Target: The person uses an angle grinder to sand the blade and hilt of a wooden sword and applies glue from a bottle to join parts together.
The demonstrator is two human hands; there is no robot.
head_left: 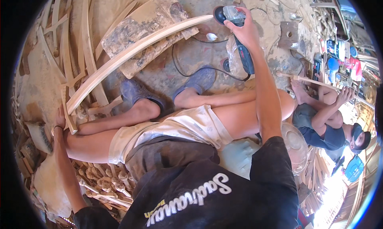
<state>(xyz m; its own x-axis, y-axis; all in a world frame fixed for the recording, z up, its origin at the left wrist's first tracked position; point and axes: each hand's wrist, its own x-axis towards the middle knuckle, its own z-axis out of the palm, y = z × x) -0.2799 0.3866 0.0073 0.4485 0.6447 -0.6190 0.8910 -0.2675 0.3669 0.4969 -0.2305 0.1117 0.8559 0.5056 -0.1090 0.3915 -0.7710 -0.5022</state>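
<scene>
A long, curved pale wooden piece (135, 49) arches from beside my left knee to the far middle, passing over a dusty block (119, 39). My left hand (60, 118) is closed at its near end, by a short wooden crossbar (67, 105); the fingers are partly hidden. At the far end, my right hand (244, 29) grips an angle grinder (244, 57) by its head. The grinder's round dark disc (219, 15) sits at the wood's tip; whether they touch I cannot tell. A black cord (177, 65) loops away from the grinder.
Long wooden strips (85, 33) lie at the far left. Carved wooden parts (107, 181) are heaped beneath my left leg. A co-worker (327, 129) sits at the right holding a long wooden piece (311, 80). A fan (294, 143) stands between us. Clear plastic (232, 49) lies by the grinder.
</scene>
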